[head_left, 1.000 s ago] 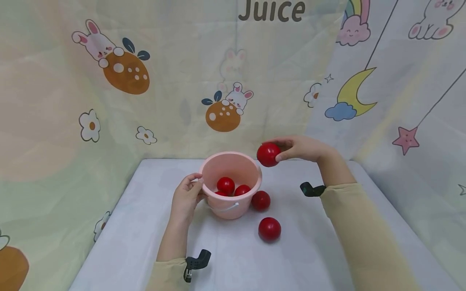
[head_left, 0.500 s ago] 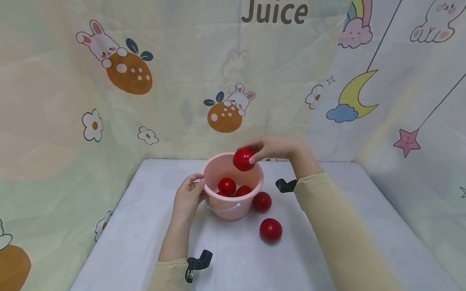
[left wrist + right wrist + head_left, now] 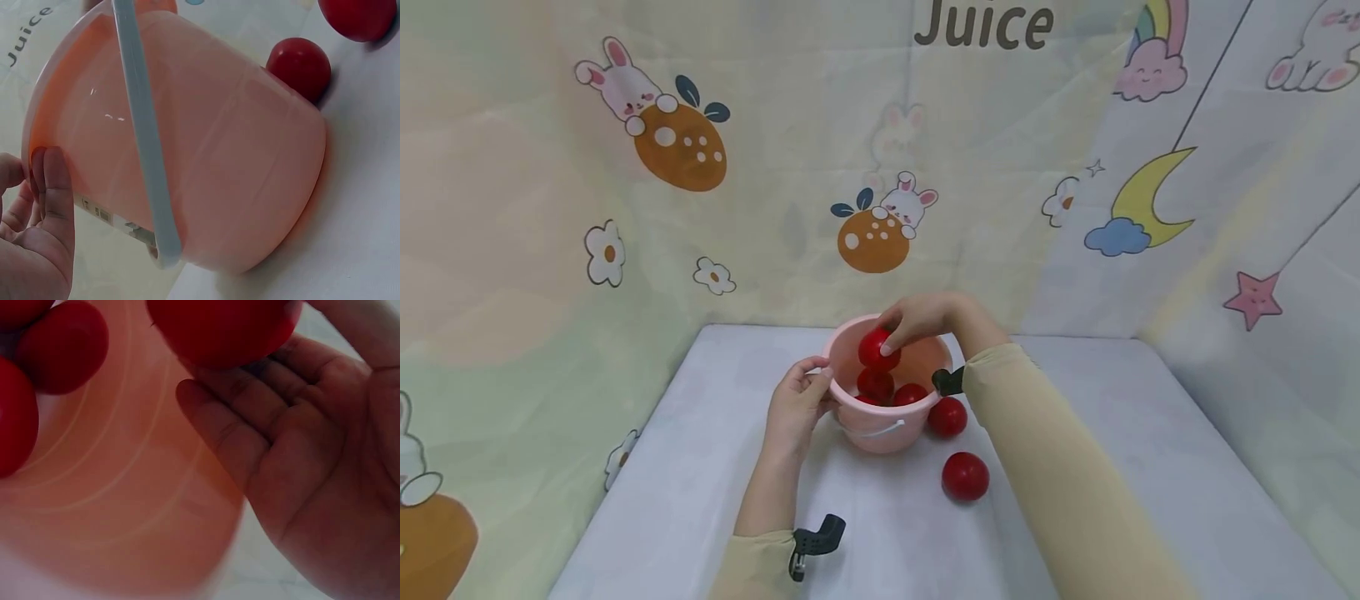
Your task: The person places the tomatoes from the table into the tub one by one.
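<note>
A pink bucket (image 3: 880,433) with a pale handle (image 3: 145,137) stands upright on the table. My left hand (image 3: 797,407) pinches its rim on the left side, thumb and fingers on either side of the wall in the left wrist view. Inside the bucket's mouth, my right hand (image 3: 921,321) holds a shiny red ball (image 3: 878,350) between thumb and fingers. Below that ball, several more red balls (image 3: 62,347) lie at the bottom of the bucket.
One red ball (image 3: 947,417) sits right beside the bucket's right side. Another red ball (image 3: 966,477) rests nearer on the white tabletop (image 3: 880,542). A cloth backdrop (image 3: 775,275) with printed rabbits and flowers rises behind the table's far edge.
My right hand has carried the red ball leftward from beyond the bucket's right rim, then down into its mouth. The left hand keeps its hold on the rim.
</note>
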{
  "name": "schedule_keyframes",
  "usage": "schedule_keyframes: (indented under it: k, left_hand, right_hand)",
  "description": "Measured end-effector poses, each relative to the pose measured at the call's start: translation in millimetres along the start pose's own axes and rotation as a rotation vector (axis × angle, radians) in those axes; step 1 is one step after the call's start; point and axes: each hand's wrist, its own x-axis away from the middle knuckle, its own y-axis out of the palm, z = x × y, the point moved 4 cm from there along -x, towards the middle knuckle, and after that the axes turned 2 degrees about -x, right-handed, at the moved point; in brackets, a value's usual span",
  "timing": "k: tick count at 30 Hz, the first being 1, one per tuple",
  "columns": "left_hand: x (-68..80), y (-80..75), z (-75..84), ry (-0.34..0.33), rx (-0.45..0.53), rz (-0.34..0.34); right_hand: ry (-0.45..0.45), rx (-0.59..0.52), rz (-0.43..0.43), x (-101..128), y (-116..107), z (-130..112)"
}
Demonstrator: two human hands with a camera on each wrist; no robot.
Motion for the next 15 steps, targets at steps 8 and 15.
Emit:
schedule_keyframes:
  k: [8, 15]
  left_hand:
    - [-1.2, 0.4, -0.7, -0.016, -0.027, 0.015]
    - [-1.7, -1.3, -2.5, -0.023, -0.031, 0.018]
  right_hand:
    - [0.074, -0.049, -0.054, -14, 9, 0]
    - [0.138, -0.113, -0.066, -24, 16, 4]
